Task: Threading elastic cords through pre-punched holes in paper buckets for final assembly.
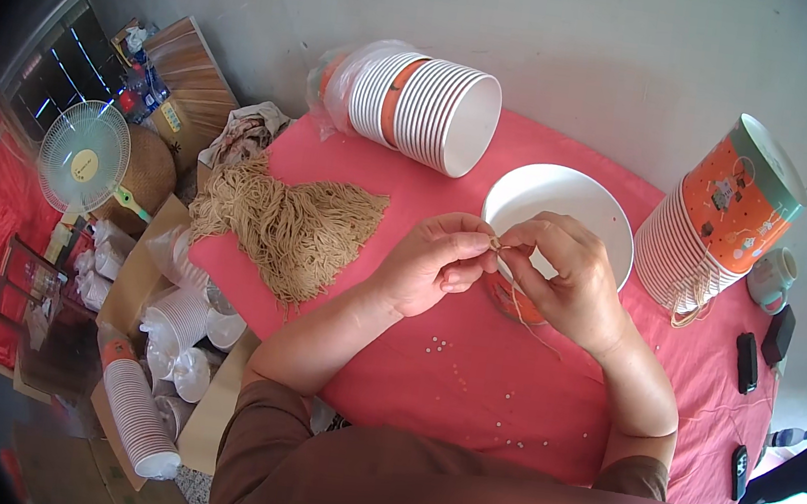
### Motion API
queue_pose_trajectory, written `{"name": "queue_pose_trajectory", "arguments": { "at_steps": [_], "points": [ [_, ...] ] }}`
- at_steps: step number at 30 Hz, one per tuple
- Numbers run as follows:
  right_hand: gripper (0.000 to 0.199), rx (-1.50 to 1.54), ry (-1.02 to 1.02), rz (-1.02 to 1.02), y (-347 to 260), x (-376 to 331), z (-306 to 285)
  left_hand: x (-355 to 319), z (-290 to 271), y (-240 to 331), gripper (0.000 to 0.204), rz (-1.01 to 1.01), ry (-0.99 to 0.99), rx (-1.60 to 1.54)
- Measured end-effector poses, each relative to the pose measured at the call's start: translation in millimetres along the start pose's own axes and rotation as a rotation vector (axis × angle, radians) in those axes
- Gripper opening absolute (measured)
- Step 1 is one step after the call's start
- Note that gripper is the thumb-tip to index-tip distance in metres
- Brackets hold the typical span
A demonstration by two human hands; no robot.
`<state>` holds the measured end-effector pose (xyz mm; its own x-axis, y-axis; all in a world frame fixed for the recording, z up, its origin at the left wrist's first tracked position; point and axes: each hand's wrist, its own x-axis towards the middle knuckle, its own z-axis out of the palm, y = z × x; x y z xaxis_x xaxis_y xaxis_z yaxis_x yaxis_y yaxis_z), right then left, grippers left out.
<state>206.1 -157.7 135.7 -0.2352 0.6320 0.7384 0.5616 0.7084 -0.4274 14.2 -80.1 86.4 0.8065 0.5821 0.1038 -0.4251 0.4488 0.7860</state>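
Observation:
Over the pink-covered table, my left hand point(434, 264) and my right hand point(570, 275) meet fingertip to fingertip. Both pinch a thin tan cord point(536, 335), whose loose tail hangs down below my right fingers. The exact shape of the cord between the fingertips is too small to make out. Just behind my hands is a large paper bucket point(524, 188) with its white inside showing; an orange patch of its outer wall appears beneath my fingers. To the left, a thick bundle of tan cords point(291, 228) lies draped over the table's edge.
A plastic-wrapped stack of paper buckets point(421, 108) lies on its side at the back. Another stack point(692, 242) stands upside down at the right, cords hanging on it. Beyond are a mug point(773, 279) and black devices point(747, 363). Left: a carton point(141, 270) of cups, a fan point(85, 156).

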Motion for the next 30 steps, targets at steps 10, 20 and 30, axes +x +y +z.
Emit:
{"name": "queue_pose_trajectory", "arguments": {
  "at_steps": [10,20,30],
  "points": [
    [0.014,-0.102,0.044,-0.041,-2,1,0,0,-2,-4,0.012,0.133,-0.005,0.067],
    [0.015,-0.203,0.062,-0.118,-1,2,0,-4,7,-3,0.014,0.312,0.068,0.443],
    [0.019,-0.224,0.022,-0.124,1,-1,2,-4,8,-7,0.012,0.467,0.138,0.718]
  ]
}}
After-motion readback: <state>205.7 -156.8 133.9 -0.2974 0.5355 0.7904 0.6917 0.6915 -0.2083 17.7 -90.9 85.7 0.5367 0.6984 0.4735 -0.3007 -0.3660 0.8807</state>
